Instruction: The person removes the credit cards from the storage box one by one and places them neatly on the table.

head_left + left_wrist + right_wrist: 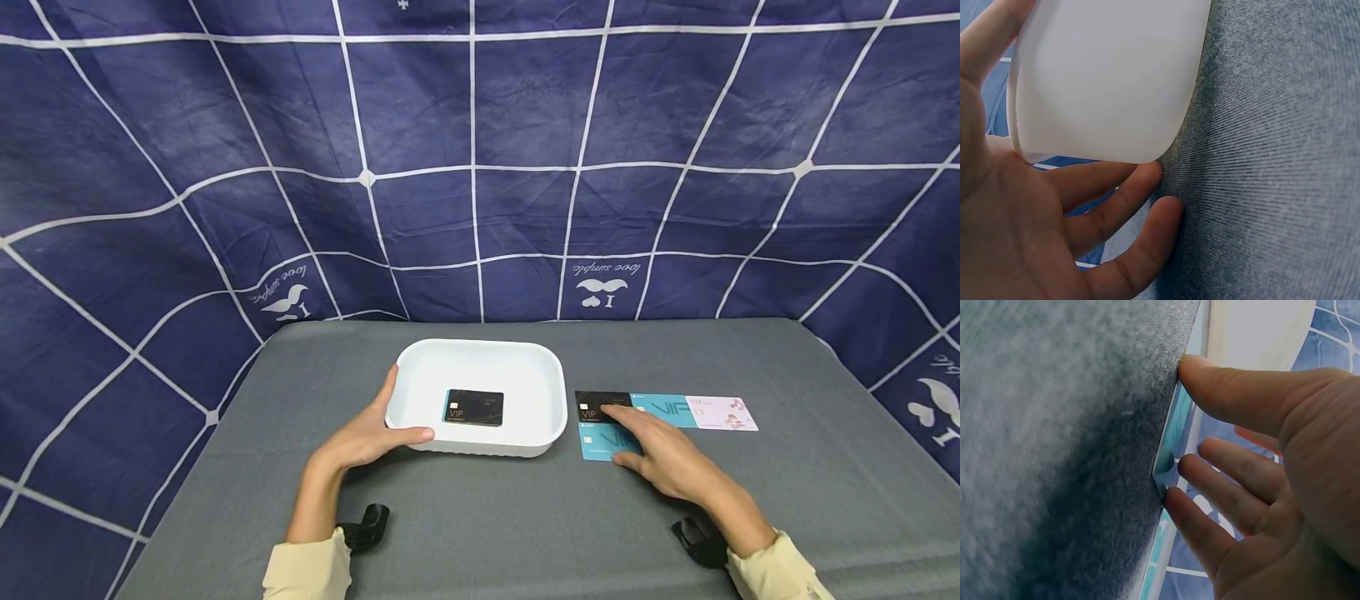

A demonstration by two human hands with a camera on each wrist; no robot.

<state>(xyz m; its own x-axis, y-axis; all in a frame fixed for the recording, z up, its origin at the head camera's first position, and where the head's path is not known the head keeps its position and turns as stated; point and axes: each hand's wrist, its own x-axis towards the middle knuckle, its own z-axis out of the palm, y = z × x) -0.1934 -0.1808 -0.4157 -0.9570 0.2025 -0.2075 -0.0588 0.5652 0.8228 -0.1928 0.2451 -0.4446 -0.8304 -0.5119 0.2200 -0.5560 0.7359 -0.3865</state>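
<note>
A white plastic tray (517,371) sits on the grey cloth, and inside it lies a black VIP card (476,408) with a blue edge showing from under its left side. My left hand (356,437) grips the tray's left end, thumb over the near rim and fingers against the outer wall. To the right of the tray, my right hand (667,454) rests over a lower blue VIP card (598,443), partly hiding it. Its thumb touches that card's near edge, while the index fingertip lies at the black card (590,402) above. The lower blue card (1174,428) lies flat.
Beside the black card, an upper blue VIP card (660,406) and a pink flowered card (722,412) continue the row. Grey cloth (480,517) covers the table. A dark blue curtain (525,208) with white lines stands behind and along both sides.
</note>
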